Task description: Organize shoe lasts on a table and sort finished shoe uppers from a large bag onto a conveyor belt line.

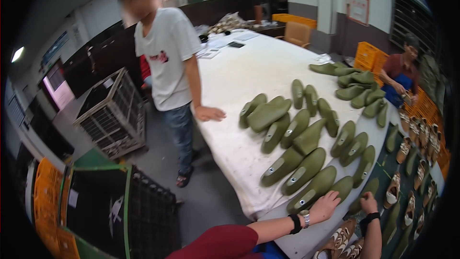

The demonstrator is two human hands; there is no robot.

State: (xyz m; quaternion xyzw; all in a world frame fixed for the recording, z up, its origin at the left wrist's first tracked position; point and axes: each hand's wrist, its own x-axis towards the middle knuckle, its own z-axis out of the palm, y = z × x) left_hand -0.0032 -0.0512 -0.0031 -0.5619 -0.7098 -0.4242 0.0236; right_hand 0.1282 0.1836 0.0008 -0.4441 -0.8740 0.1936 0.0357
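Observation:
Many olive-green shoe lasts lie in loose rows on a white-covered table [225, 129]. My left hand [324, 207], with a watch and a black band at the wrist, has its fingers closed around one shoe last [343, 187] at the near edge of the group. A longer green last [314, 189] lies just left of it. Farther right, my right hand [368, 203] grips another green last [371, 188] over the table's right edge. Below my hands are brown-and-white shoes [341, 235], partly hidden by my right forearm.
A green conveyor [383, 163] carries shoes and lasts along the right. Beyond it, a co-worker [402, 72] handles a shoe near orange crates [369, 56]. Another person [167, 57] leans a hand on the table's left edge. Wheeled crates [112, 115] stand on the floor at left.

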